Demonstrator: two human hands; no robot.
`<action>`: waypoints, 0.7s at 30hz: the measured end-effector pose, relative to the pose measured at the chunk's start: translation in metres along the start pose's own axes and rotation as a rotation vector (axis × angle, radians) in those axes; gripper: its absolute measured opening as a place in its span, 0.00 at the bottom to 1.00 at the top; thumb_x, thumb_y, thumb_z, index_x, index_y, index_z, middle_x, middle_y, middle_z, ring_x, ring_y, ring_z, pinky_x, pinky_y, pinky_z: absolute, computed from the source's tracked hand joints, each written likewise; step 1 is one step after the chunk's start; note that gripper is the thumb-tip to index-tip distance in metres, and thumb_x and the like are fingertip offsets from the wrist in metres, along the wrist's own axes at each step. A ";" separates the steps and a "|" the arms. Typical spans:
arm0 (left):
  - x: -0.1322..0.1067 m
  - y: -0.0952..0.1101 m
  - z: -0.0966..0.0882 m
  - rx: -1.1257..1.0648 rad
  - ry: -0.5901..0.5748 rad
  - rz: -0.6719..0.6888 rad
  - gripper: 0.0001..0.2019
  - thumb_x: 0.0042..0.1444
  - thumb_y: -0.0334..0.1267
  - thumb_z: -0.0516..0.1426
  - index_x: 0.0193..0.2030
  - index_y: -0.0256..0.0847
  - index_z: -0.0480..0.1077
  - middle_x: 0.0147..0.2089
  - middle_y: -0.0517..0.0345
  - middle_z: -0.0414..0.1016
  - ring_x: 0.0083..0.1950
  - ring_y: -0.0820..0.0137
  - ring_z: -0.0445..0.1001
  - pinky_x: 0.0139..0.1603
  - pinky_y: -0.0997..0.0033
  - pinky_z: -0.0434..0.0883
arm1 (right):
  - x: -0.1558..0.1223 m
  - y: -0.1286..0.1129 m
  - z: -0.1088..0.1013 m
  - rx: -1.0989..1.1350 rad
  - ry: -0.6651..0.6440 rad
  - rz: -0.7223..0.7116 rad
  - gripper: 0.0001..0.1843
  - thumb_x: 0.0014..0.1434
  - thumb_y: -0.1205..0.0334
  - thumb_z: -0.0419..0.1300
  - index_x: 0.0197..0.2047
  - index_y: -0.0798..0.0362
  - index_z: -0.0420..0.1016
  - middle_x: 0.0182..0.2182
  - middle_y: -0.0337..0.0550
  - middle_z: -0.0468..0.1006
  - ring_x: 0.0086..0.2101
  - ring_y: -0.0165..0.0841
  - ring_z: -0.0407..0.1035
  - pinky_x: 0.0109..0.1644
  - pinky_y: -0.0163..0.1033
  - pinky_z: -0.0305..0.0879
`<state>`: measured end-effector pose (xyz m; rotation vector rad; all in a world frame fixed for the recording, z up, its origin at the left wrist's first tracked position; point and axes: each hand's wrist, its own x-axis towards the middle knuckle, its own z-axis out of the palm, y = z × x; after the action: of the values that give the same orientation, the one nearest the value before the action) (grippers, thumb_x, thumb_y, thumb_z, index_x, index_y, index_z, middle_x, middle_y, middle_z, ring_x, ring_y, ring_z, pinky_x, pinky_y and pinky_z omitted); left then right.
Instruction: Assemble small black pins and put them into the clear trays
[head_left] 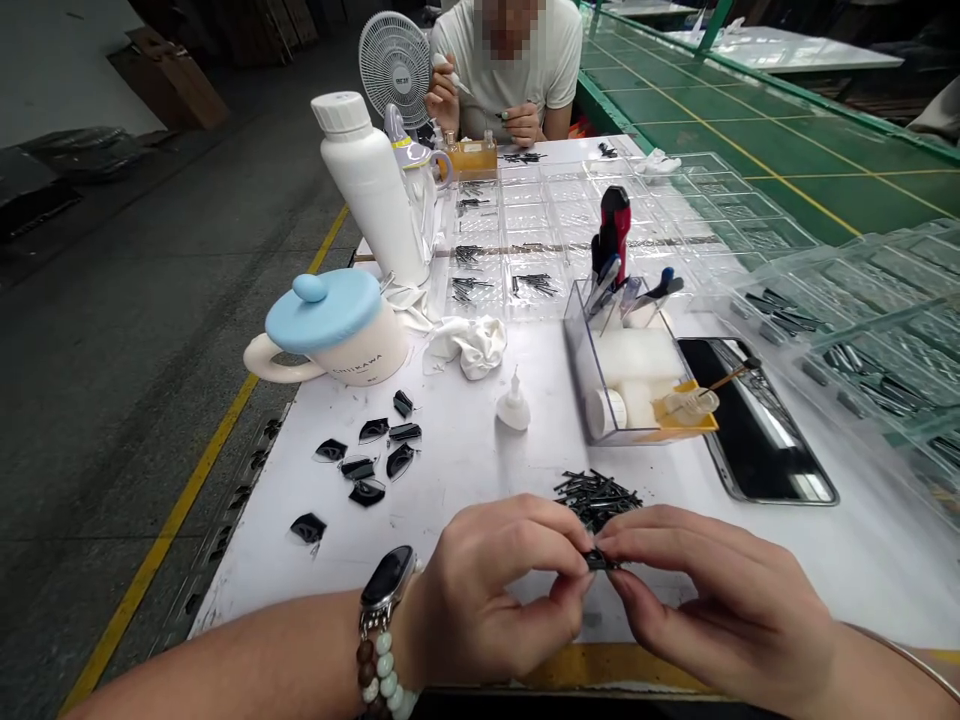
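Observation:
My left hand point(499, 590) and my right hand point(712, 600) meet at the near edge of the white table point(465, 470). Both pinch one small black part point(600, 560) between thumb and fingertips. Just beyond the fingers lies a pile of thin black pins point(598, 493). Several black curved pieces point(367, 455) are scattered to the left. A smart band and a bead bracelet are on my left wrist.
A blue-lidded mug point(334, 330), a white bottle point(371, 185), a crumpled cloth point(469, 345), a small glue bottle point(514, 403), a clear box of tools point(630, 370), a phone point(757, 420) and clear compartment trays point(570, 220) stand on the table. A person sits at the far end beside a fan point(395, 65).

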<state>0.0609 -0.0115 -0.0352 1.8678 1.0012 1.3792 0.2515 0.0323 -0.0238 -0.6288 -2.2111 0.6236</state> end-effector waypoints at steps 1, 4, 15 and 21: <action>0.000 0.000 0.000 -0.003 -0.004 -0.003 0.13 0.47 0.19 0.59 0.36 0.39 0.69 0.37 0.53 0.78 0.37 0.71 0.79 0.39 0.77 0.78 | -0.001 0.000 0.000 -0.004 0.002 0.000 0.11 0.55 0.74 0.58 0.41 0.54 0.72 0.30 0.43 0.79 0.31 0.28 0.76 0.36 0.25 0.75; 0.000 -0.001 0.000 -0.013 -0.018 -0.008 0.13 0.48 0.19 0.59 0.36 0.39 0.69 0.38 0.53 0.78 0.38 0.71 0.79 0.40 0.76 0.78 | -0.002 0.000 0.000 -0.005 -0.011 0.006 0.11 0.56 0.74 0.58 0.42 0.54 0.72 0.31 0.42 0.80 0.31 0.28 0.76 0.36 0.26 0.75; 0.001 -0.003 0.002 -0.057 0.029 0.042 0.12 0.45 0.17 0.61 0.35 0.34 0.69 0.35 0.48 0.78 0.35 0.69 0.79 0.37 0.75 0.78 | 0.001 0.004 0.001 0.048 0.033 -0.035 0.09 0.56 0.74 0.58 0.41 0.57 0.73 0.30 0.44 0.79 0.31 0.30 0.76 0.35 0.28 0.76; 0.004 -0.002 0.000 -0.074 0.020 0.033 0.12 0.43 0.16 0.60 0.34 0.32 0.70 0.35 0.47 0.79 0.35 0.69 0.79 0.38 0.77 0.78 | 0.001 0.005 0.000 0.071 0.014 -0.023 0.11 0.55 0.75 0.57 0.41 0.56 0.73 0.30 0.45 0.79 0.31 0.30 0.76 0.35 0.29 0.76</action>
<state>0.0615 -0.0065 -0.0350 1.8265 0.9205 1.4373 0.2521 0.0364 -0.0262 -0.5691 -2.1697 0.6812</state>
